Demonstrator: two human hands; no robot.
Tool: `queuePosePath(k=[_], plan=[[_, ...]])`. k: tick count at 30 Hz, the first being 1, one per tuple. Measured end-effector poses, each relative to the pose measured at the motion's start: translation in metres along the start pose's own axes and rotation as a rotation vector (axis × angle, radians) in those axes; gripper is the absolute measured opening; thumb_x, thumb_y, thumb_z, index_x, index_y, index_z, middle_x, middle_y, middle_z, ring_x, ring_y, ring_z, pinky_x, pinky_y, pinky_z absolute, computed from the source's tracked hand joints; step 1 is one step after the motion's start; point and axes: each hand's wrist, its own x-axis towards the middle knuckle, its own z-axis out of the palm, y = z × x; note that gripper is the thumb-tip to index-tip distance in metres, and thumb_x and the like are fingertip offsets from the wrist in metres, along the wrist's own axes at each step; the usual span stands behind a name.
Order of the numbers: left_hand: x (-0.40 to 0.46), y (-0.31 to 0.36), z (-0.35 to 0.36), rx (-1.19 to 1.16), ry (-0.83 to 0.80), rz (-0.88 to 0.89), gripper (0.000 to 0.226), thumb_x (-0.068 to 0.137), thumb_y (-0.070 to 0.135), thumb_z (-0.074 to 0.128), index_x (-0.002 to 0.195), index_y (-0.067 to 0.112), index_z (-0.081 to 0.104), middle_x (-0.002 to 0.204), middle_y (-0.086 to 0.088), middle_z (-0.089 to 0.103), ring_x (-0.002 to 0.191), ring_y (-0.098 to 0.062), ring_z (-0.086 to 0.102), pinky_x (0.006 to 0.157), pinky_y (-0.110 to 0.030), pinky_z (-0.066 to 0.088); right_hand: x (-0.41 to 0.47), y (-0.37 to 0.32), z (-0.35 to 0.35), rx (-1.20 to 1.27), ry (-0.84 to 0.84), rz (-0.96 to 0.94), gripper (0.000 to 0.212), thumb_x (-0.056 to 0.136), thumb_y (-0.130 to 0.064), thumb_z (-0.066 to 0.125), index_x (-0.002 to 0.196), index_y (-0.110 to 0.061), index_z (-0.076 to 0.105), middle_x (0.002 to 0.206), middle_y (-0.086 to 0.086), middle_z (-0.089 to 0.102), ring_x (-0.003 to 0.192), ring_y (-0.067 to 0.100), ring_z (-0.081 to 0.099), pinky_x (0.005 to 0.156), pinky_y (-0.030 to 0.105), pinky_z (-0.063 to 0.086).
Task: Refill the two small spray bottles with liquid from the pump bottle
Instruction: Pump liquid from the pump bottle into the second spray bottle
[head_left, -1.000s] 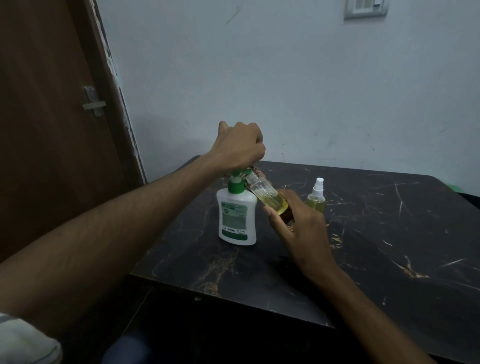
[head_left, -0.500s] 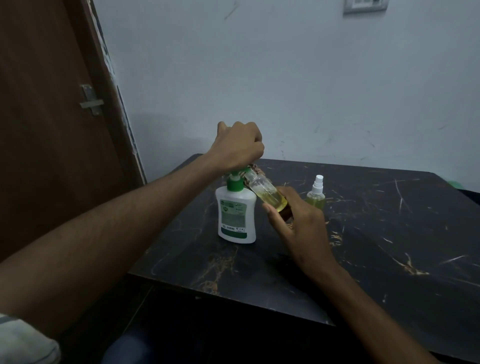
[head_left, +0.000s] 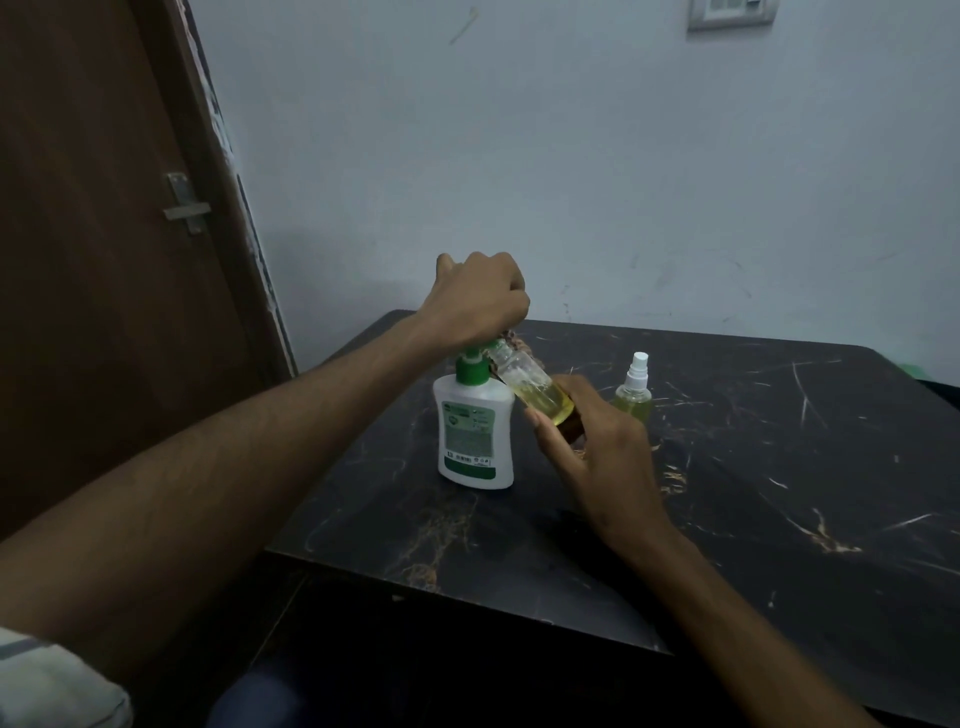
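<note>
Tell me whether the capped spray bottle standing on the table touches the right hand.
Apart. The head view shows dark table between the capped spray bottle and the right hand, which holds the open bottle.

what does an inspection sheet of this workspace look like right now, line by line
surface: dark marbled table, scratched, light veins.
job's things: white pump bottle upright with green pump; open spray bottle tilted, neck at the pump spout, part full of yellow liquid; capped spray bottle upright behind, yellow liquid inside.
clutter: nothing seen.
hands: left hand curled over the pump head; right hand grips the open spray bottle's base.
cables: nothing seen.
surroundings: brown door with latch at left, pale wall, switch plate top right.
</note>
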Motion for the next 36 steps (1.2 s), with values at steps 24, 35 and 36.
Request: queuePosePath(k=[24,35,36], plan=[[0.0015,-0.0014,0.0008,0.008,0.026,-0.020,0.028,0.080,0.020,0.054,0.080,0.002,0.076,0.084,-0.008,0.078,0.082,-0.028,0.068,0.088,-0.044,0.026,-0.0003,-0.0009,-0.0015,0.018,0.010,0.001,0.038,0.101,-0.049,0.052,0.126,-0.022,0.061,0.095,-0.015,0.064,0.077,-0.006,0.059,0.065,0.008,0.045],[0.0032,0.0017,-0.0050,0.022,0.004,-0.015,0.026,0.083,0.019,0.056,0.081,0.002,0.076,0.085,-0.004,0.077,0.082,-0.026,0.066,0.090,-0.044,0.026,-0.0010,0.0006,-0.0016,0.011,0.023,-0.003,0.034,0.102,-0.045,0.056,0.125,-0.020,0.061,0.097,-0.016,0.062,0.078,-0.001,0.059,0.066,0.011,0.047],[0.0027,0.0020,-0.0035,0.017,-0.003,-0.021,0.025,0.083,0.018,0.056,0.081,0.003,0.076,0.084,-0.004,0.076,0.082,-0.025,0.066,0.090,-0.044,0.026,-0.0008,0.0008,-0.0014,0.009,0.016,-0.004,0.034,0.102,-0.044,0.056,0.126,-0.021,0.061,0.097,-0.015,0.063,0.078,-0.001,0.059,0.067,0.010,0.047]])
